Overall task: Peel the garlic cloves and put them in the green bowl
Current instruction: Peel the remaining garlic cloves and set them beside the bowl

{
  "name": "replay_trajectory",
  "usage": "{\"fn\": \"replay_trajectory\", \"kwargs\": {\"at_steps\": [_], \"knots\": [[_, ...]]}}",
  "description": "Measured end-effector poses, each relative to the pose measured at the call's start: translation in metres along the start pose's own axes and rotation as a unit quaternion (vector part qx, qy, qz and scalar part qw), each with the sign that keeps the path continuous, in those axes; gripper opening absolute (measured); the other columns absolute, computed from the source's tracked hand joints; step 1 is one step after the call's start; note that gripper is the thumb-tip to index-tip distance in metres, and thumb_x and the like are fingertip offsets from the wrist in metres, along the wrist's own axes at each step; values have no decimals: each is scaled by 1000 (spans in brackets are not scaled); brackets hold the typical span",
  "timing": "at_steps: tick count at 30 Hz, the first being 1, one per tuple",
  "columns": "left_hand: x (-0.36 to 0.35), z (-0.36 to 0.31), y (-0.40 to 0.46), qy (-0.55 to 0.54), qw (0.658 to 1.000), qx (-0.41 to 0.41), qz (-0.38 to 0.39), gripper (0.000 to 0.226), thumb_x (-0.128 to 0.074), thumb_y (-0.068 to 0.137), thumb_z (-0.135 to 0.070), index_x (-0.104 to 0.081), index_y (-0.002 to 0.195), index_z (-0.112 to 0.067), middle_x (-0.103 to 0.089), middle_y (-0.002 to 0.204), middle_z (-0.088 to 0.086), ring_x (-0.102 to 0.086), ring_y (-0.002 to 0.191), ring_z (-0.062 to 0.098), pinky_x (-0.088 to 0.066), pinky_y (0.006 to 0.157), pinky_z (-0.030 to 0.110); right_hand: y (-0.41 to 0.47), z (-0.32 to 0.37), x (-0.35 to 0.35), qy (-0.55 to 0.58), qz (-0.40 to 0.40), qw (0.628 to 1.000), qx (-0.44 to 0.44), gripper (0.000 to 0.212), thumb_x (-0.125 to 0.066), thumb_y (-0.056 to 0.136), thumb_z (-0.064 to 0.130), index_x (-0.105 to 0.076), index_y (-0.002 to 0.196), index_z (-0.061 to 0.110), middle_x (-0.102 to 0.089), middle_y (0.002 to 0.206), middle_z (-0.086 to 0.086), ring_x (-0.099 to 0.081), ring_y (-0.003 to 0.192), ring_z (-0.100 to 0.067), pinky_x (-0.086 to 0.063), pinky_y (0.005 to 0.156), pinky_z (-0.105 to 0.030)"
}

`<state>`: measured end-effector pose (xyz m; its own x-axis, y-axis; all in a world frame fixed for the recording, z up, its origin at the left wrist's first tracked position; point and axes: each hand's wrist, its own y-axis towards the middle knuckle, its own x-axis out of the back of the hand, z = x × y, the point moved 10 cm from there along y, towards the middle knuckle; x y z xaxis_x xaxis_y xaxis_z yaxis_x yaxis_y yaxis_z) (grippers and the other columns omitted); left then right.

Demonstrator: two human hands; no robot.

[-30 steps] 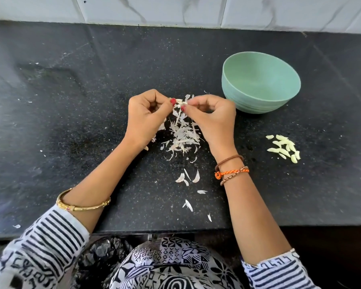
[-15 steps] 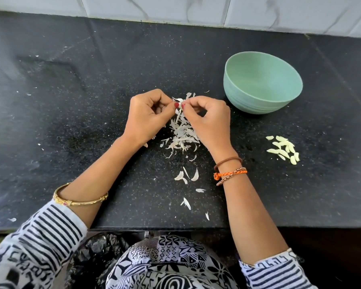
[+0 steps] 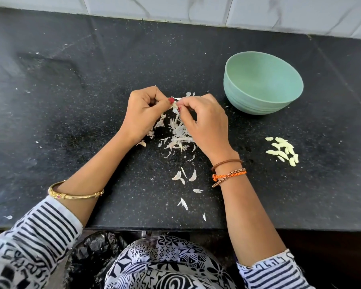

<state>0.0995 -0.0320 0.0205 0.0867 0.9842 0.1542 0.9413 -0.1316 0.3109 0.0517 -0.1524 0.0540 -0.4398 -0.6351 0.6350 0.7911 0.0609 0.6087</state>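
Starting nearest the camera: striped sleeves (image 3: 35, 232) at the bottom edge, both forearms reaching forward over the black countertop (image 3: 71, 122) and converging at its centre. Gold bangle (image 3: 75, 195) on the left forearm; 3 cord bracelets (image 3: 227, 172) on the right wrist. Loose skin flakes (image 3: 186, 176) lie between the forearms. Further on, a pile of garlic skins (image 3: 178, 134) sits under and between the hands. Left hand (image 3: 144, 113) fingers curled, thumb forward, pinching a garlic clove (image 3: 175, 105). Right hand (image 3: 206, 122) fingers curled, thumb and fingertips pinching the same clove from the other side; hands almost touching, held just above the pile. Peeled cloves (image 3: 283, 150) lie grouped on the counter to the right. Green bowl (image 3: 263, 84) stands beyond them, right of the hands, nothing visible inside. Tiled wall (image 3: 196, 9) at the back.
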Motion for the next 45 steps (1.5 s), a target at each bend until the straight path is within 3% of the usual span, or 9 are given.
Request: {"fn": "replay_trajectory", "kwargs": {"at_steps": [6, 10, 12, 16, 18, 23, 31, 41, 45], "knots": [[-6, -2, -2, -3, 1000, -6, 19, 23, -58, 78, -13, -49, 57, -16, -45, 43, -18, -34, 43, -2, -28, 47, 10, 0, 5, -2, -44, -8, 998, 39, 21, -50, 85, 20, -67, 78, 10, -66, 67, -1, -58, 68, -25, -39, 54, -29], [-9, -2, -3, -38, 998, 16, 36, 25, -58, 77, -12, -48, 55, -16, -40, 41, -16, -31, 43, 0, -27, 45, 13, 0, -12, -8, 18, 32, 998, -46, 17, -52, 89, 18, -67, 85, 13, -64, 73, 2, -50, 74, -16, -33, 58, -27], [-14, 0, -4, -72, 996, 32, 51, 28, -59, 76, -12, -50, 52, -19, -39, 44, -15, -32, 45, 3, -29, 45, 15, 1, -23, -3, 76, 10, 991, -107, 16, -53, 89, 15, -69, 86, 13, -64, 76, 5, -52, 73, -14, -40, 60, -28], [-8, 1, -4, -70, 997, 32, 17, 25, -60, 77, -15, -49, 55, -15, -41, 47, -9, -32, 47, 4, -28, 46, 15, 0, -42, 9, 254, -25, 948, -189, 11, -61, 83, 7, -72, 81, 10, -68, 75, 4, -61, 69, -8, -46, 64, -15], [-4, 0, -3, -53, 998, 19, 3, 25, -60, 78, -15, -47, 55, -15, -41, 44, -15, -31, 46, 0, -26, 46, 14, 0, -36, 4, 238, 18, 956, -168, 10, -65, 79, 8, -74, 81, 11, -70, 73, 4, -59, 64, 0, -44, 62, -14], [-8, -5, -5, -4, 1000, -12, 14, 26, -58, 80, -13, -47, 57, -18, -43, 42, -18, -32, 43, -3, -26, 46, 10, -1, -27, -3, 187, 30, 971, -148, 14, -64, 75, 16, -75, 84, 16, -72, 73, 3, -65, 67, -11, -55, 67, -34], [-5, -5, -4, -32, 999, -12, 4, 25, -58, 80, -11, -49, 57, -17, -44, 42, -18, -33, 42, -2, -27, 46, 11, -3, -31, -6, 242, 46, 953, -176, 8, -74, 75, 9, -74, 83, 8, -66, 70, 9, -59, 61, 2, -48, 62, -13], [-7, -3, -4, -74, 997, 5, 7, 38, -57, 78, -10, -56, 45, -29, -48, 43, -16, -36, 43, -2, -31, 46, 13, -7, -21, -11, 154, 44, 974, -158, 12, -77, 72, 25, -75, 78, 14, -71, 71, 3, -62, 62, -6, -54, 66, -36], [-3, -6, -5, -76, 997, 4, -15, 30, -56, 78, -7, -48, 51, -18, -47, 42, -17, -38, 42, -3, -32, 46, 10, -5, -7, -6, 94, 14, 990, -104, 8, -70, 77, 22, -73, 74, 15, -69, 69, 5, -58, 65, -13, -48, 60, -30]]}}
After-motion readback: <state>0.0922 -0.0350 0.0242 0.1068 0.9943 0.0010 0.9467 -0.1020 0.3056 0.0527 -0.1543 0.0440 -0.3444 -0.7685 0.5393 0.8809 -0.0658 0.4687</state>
